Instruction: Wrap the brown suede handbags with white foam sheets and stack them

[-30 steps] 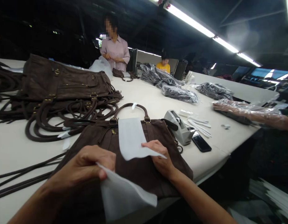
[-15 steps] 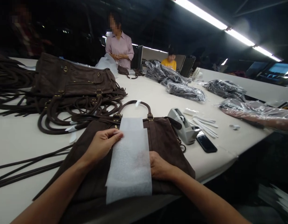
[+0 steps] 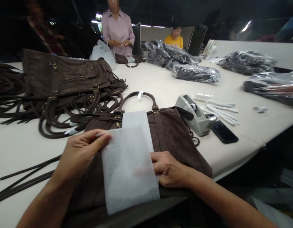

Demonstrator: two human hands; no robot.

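A dark brown bag point(image 3: 182, 136) lies at the table's front edge, its handle point(image 3: 150, 96) pointing away and wrapped with a small white strip. My left hand point(image 3: 86, 148) pinches the upper left corner of a translucent white sheet point(image 3: 127, 171), lifted a little over the bag. Beneath that sheet, a second white piece point(image 3: 135, 118) lies on the bag by the handle. My right hand point(image 3: 169, 169) is at the sheet's right edge; some fingers reach under it and show faintly through, so their grip is hidden.
Stacked brown bags point(image 3: 72, 74) with cords fill the left. A tape dispenser point(image 3: 196, 117), a phone point(image 3: 223, 128) and white strips point(image 3: 222, 110) lie right of the bag. Plastic-wrapped bags point(image 3: 196, 72) are farther back. A person in a pink shirt point(image 3: 118, 30) stands across the table point(image 3: 146, 76).
My left hand has moved left, drawing the sheet's corner with it, away from the piece below. My right hand has shifted slightly right. The camera view has tilted down.
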